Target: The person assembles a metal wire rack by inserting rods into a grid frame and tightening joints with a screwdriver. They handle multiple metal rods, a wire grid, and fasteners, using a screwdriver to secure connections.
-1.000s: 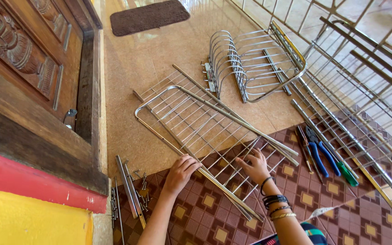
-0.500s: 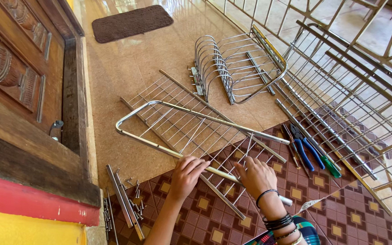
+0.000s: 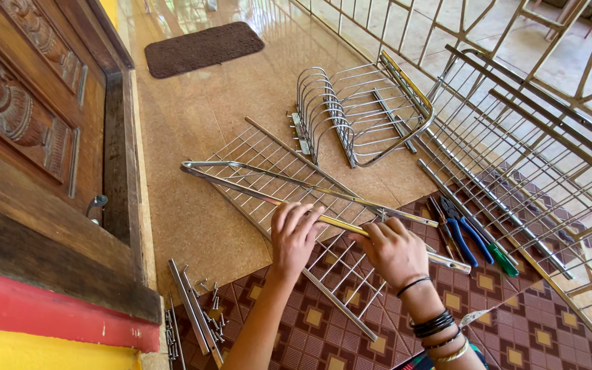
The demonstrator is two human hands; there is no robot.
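Both hands are down on the wire rack (image 3: 268, 181), which lies flat on the floor, half on the tan tiles and half on the patterned brown mat (image 3: 323, 329). The left hand (image 3: 294, 236) has its grip curled over the rack's tube frame, fingers hooked on top of the yellowish bar that runs across the grid. The right hand (image 3: 395, 250) is clenched around the same bar a little further along, near where it ends in a plain metal stub, and dark bangles and a gold one ring that wrist. Past the hands the rack's rounded corner points toward the carved wooden door (image 3: 29, 123) at the left edge of the floor. Just beyond the rack stands a plate holder (image 3: 351, 113) of bent wire loops, tipped on its side on the tiles. To the right of the right hand, on the mat, lie pliers with blue handles (image 3: 464, 229) and a screwdriver with a green handle (image 3: 501, 260), close beside long metal rods and a big wire shelf (image 3: 536, 157) leaning by the railing. Near the left elbow, flat metal strips and loose screws (image 3: 203, 315) sit at the mat's edge. A dark doormat (image 3: 203, 48) lies well apart at the far end of the floor.
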